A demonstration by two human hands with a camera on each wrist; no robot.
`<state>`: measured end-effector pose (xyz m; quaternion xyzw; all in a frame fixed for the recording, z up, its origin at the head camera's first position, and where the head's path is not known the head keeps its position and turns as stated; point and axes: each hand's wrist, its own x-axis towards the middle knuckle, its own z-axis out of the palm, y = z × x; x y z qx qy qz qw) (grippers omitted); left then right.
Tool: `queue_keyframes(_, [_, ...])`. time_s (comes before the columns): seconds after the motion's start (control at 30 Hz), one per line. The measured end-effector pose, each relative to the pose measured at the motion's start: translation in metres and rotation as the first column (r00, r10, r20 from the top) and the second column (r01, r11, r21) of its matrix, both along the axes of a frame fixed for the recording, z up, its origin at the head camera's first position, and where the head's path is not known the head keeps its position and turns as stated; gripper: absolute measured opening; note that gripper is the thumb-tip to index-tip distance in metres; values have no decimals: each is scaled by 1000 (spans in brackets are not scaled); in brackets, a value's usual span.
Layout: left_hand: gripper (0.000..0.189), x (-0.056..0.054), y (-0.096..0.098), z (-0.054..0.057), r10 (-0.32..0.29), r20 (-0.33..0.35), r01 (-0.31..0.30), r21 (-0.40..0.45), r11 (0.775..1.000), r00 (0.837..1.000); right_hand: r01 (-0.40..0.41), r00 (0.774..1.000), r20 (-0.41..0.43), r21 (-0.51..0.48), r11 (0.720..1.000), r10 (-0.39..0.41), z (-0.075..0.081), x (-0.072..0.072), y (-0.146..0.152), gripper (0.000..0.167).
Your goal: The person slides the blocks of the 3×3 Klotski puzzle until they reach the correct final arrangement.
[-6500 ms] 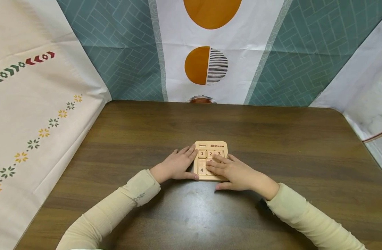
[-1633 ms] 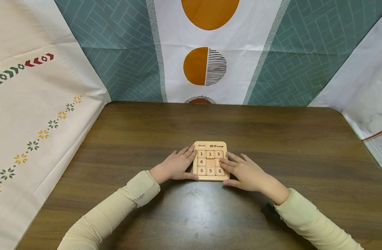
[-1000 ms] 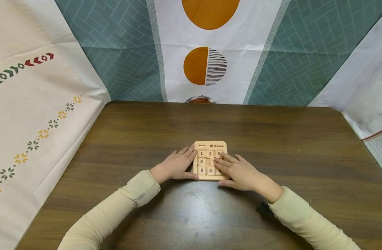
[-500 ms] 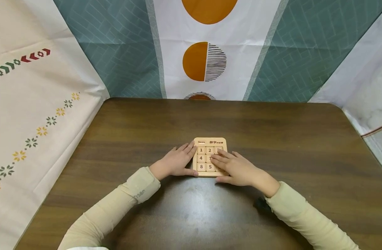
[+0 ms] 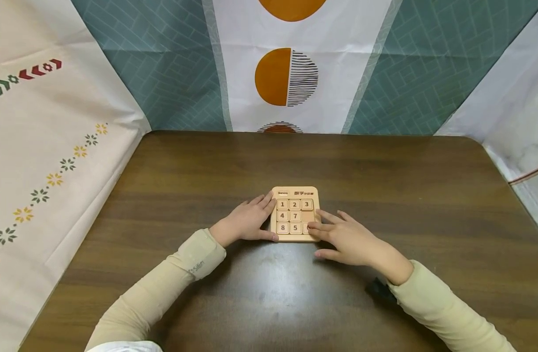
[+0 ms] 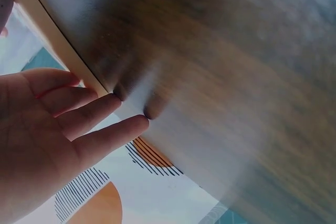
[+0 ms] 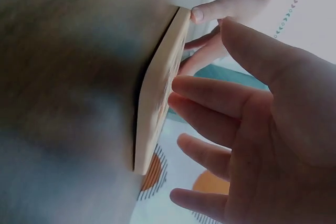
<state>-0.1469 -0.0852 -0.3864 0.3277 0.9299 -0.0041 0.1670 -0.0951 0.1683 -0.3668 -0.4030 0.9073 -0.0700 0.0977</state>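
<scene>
A wooden number slide puzzle (image 5: 295, 238) lies flat near the middle of the table. Its top row reads 1, 2, 3, then come 4, 7 and a gap at the right, then 8, 5 and a tile mostly covered by a fingertip. My left hand (image 5: 247, 220) rests against the puzzle's left edge, fingers extended and thumb near the lower corner. With fingers spread, my right hand (image 5: 352, 239) touches the lower right tile (image 5: 305, 228). In the right wrist view the puzzle's side (image 7: 152, 103) shows edge-on beside the fingers of my right hand (image 7: 283, 124).
The brown wooden table (image 5: 207, 166) stretches away on all sides of the puzzle. A patterned teal and white cloth (image 5: 176, 73) hangs behind its back edge, and a white flowered cloth (image 5: 66, 205) hangs along the left.
The 7 tile has slid left into the middle column, leaving the gap at middle right. My right hand moved left with it, then back right to the bottom row. My left hand stays put.
</scene>
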Motion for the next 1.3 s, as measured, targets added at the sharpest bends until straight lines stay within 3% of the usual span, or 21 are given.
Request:
queue_keyframes(0.37, [98,-1,-1,0,0,-1,0,8,1000,1000,2,1000,26,-5,1000,-2,-2,-2,1,55])
queue_keyframes(0.8, [98,0,-1,1,4,9,-4,11,1000,1000,40,999,27,-21,999,-40,-8,-21,1,59])
queue_keyframes(1.0, [98,1,-1,3,3,11,-3,7,1000,1000,46,998,36,-14,999,-46,-8,-22,0,59])
queue_keyframes(1.3, [97,0,-1,1,-7,1,7,19,1000,1000,-84,995,48,-45,995,86,-8,-6,-13,60])
